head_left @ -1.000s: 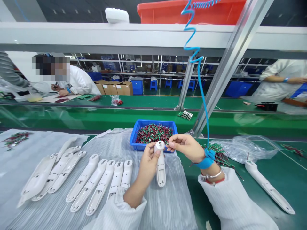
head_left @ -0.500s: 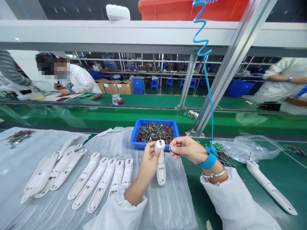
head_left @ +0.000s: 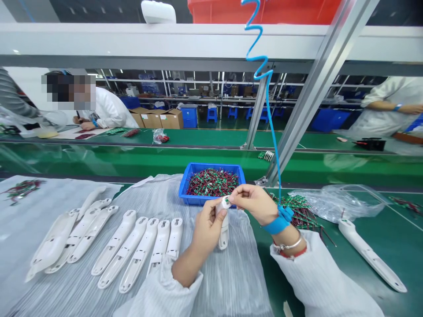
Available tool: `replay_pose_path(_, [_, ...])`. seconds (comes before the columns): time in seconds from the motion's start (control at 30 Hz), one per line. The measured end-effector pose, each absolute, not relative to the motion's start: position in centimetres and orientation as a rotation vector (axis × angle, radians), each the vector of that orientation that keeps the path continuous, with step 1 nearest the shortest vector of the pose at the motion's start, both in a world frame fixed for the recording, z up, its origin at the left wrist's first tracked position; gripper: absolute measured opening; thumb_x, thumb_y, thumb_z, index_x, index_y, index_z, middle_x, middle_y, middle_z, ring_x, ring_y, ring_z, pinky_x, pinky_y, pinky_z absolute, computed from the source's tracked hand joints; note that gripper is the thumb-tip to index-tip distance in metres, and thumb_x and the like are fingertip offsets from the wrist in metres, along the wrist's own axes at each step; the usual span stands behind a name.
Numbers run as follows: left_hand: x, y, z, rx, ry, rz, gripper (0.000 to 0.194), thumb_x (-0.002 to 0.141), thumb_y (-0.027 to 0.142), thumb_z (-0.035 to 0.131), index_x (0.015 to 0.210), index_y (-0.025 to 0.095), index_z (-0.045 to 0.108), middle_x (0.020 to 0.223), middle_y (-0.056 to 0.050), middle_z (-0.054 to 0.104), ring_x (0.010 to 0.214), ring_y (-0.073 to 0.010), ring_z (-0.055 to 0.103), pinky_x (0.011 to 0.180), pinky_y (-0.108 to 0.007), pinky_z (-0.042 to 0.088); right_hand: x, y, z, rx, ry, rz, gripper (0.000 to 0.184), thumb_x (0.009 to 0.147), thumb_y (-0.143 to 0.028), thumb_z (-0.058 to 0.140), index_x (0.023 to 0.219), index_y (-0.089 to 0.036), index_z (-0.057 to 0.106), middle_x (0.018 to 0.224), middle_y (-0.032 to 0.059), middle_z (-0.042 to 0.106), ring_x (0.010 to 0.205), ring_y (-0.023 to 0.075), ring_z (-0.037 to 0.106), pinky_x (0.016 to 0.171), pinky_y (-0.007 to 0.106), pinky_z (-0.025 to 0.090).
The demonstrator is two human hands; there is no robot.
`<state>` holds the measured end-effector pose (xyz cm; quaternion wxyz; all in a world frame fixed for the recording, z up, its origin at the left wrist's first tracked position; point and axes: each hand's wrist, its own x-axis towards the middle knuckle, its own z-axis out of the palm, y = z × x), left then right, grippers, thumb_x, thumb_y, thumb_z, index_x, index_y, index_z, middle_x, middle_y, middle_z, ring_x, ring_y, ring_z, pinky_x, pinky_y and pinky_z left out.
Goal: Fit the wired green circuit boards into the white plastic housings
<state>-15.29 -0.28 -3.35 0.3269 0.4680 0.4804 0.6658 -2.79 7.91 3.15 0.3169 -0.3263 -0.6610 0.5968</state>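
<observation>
My left hand (head_left: 208, 226) is wrapped round a white plastic handle shell (head_left: 224, 229), held upright over the foam sheet (head_left: 228, 277). My right hand (head_left: 253, 202) pinches a small part at the shell's round top end; the part is too small to name. A blue wrist strap (head_left: 279, 220) with a coiled blue cord (head_left: 264, 88) sits on my right wrist. Just behind my hands stands a blue tray (head_left: 198, 199) full of small green circuit boards with red wires (head_left: 212, 182).
Several white shells (head_left: 112, 242) lie in a row on the foam at the left. Another shell (head_left: 368, 255) and a clear bag (head_left: 333, 202) lie on the green mat at the right. A slanted metal post (head_left: 307, 97) rises behind. Other people work across the conveyor.
My right hand has moved in onto the top of the shell, closing the small gap. The shell is tilted and held slightly lower than before.
</observation>
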Motion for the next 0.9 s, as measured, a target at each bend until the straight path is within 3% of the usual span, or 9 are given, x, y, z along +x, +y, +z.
replay_pose_path(0.27, [-15.4,-0.2,-3.1,1.134,1.173,1.788,0.017,0.078,0.03,0.061,0.092,0.022,0.054,0.098,-0.005,0.067,0.09,-0.0184,0.063,0.08,-0.032,0.047,-4.5,7.3,0.9,-0.778,-1.636,1.396,0.028,0.066,-0.04,0.07,0.069,-0.016,0.057,0.061,-0.0014,0.055,0.058,0.0099,0.05,0.057,0.024,0.042])
replay_pose_path(0.47, [-15.8,-0.2,-2.8,1.128,1.139,1.796,0.022,0.074,0.036,0.065,0.087,0.021,0.055,0.086,-0.003,0.065,0.083,-0.0188,0.062,0.077,-0.032,0.047,-4.2,6.8,1.2,-0.773,-1.772,1.218,0.023,0.073,-0.037,0.064,0.078,-0.018,0.053,0.076,0.002,0.059,0.071,0.0141,0.056,0.065,0.027,0.047])
replay_pose_path(0.63, [-15.3,-0.6,-2.3,1.121,1.194,1.784,0.017,0.082,0.036,0.055,0.093,0.023,0.054,0.088,-0.002,0.064,0.084,-0.0176,0.061,0.074,-0.03,0.046,-4.5,6.7,0.6,-0.777,-1.813,1.171,0.02,0.075,-0.036,0.062,0.078,-0.019,0.052,0.071,0.0003,0.054,0.065,0.013,0.052,0.06,0.026,0.046])
replay_pose_path(0.77, [-15.0,-0.7,-2.1,1.098,1.313,1.793,0.012,0.086,0.035,0.047,0.088,0.024,0.05,0.079,0.002,0.061,0.075,-0.0149,0.059,0.069,-0.027,0.045,-5.4,5.7,-0.2,-0.794,-1.771,1.17,0.017,0.079,-0.036,0.057,0.08,-0.02,0.051,0.068,0.0002,0.052,0.059,0.0125,0.05,0.052,0.025,0.045])
replay_pose_path(0.9, [-15.5,-0.6,-2.4,1.125,1.427,1.785,0.01,0.085,0.032,0.049,0.081,0.023,0.048,0.067,0.004,0.055,0.063,-0.0135,0.055,0.062,-0.025,0.043,-5.7,4.7,0.1,-0.81,-1.811,1.112,0.014,0.079,-0.033,0.056,0.08,-0.018,0.054,0.074,0.0035,0.057,0.066,0.0141,0.054,0.058,0.026,0.047])
